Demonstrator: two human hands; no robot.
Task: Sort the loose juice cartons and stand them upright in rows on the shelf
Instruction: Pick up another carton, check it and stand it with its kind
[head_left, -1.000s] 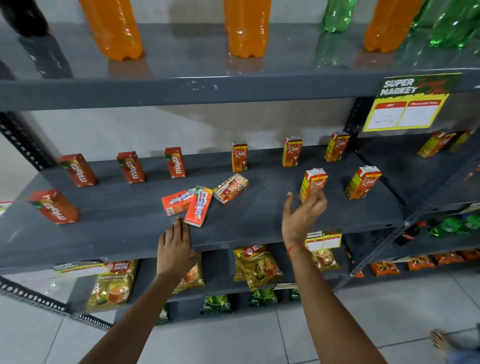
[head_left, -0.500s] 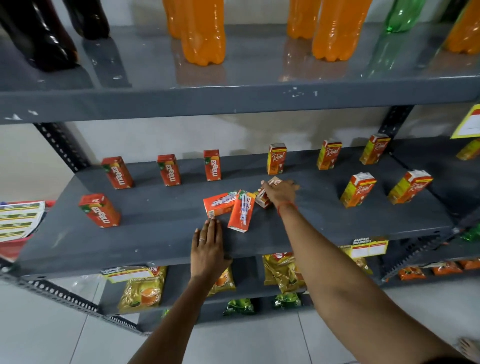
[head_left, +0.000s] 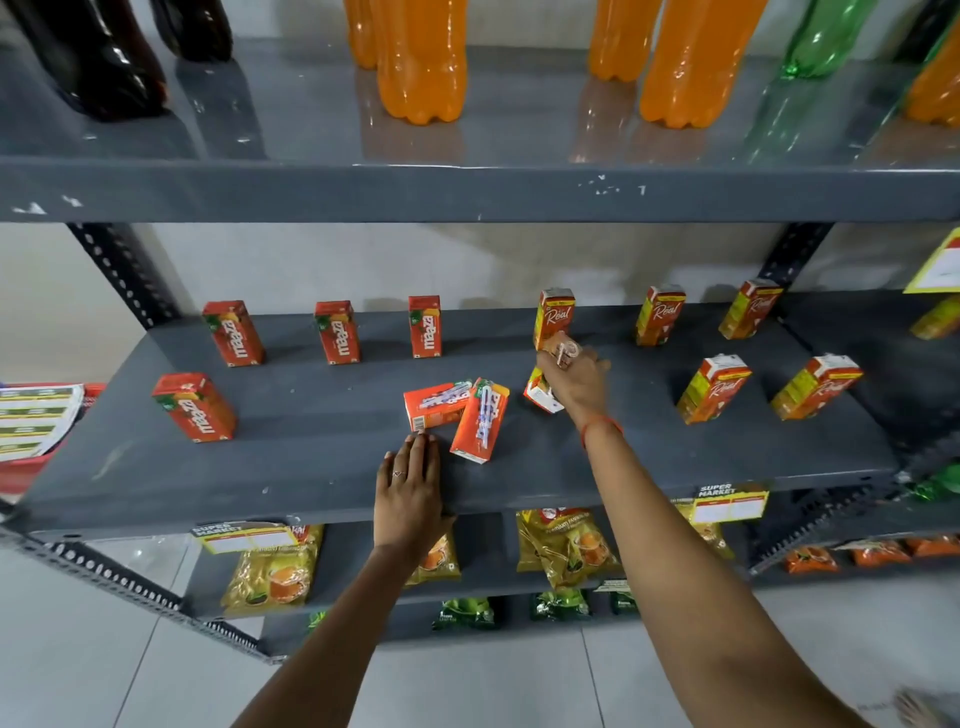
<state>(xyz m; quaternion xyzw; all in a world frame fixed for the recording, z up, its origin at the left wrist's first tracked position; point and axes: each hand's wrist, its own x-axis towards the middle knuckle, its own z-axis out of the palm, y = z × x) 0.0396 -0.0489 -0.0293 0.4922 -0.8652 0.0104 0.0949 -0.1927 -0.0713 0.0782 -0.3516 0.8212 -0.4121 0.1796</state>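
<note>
On the grey middle shelf (head_left: 311, 467), my right hand (head_left: 574, 382) grips a Real juice carton (head_left: 540, 396), tilted, its lower end showing under my fingers. Two orange cartons lie flat mid-shelf: one (head_left: 435, 404) sideways, the other (head_left: 480, 420) leaning across it. My left hand (head_left: 408, 493) rests flat on the shelf's front edge, fingertips touching the sideways carton's corner. Upright Maaza cartons stand at the back left (head_left: 337, 331) and front left (head_left: 195, 407). Upright Real cartons stand at the back (head_left: 555, 318) and right (head_left: 716, 387).
Above, a shelf holds orange (head_left: 421, 62), dark (head_left: 104, 57) and green (head_left: 823, 36) bottles. Below are yellow snack packets (head_left: 566, 545) and price labels (head_left: 730, 504). Slotted uprights (head_left: 119, 270) frame the unit. Papers (head_left: 36, 421) lie at far left.
My right hand left the upright Real carton at the right, reached to the lying Real carton mid-shelf and closed on it, tilting it up. The view shifted left. My left hand stayed on the shelf edge.
</note>
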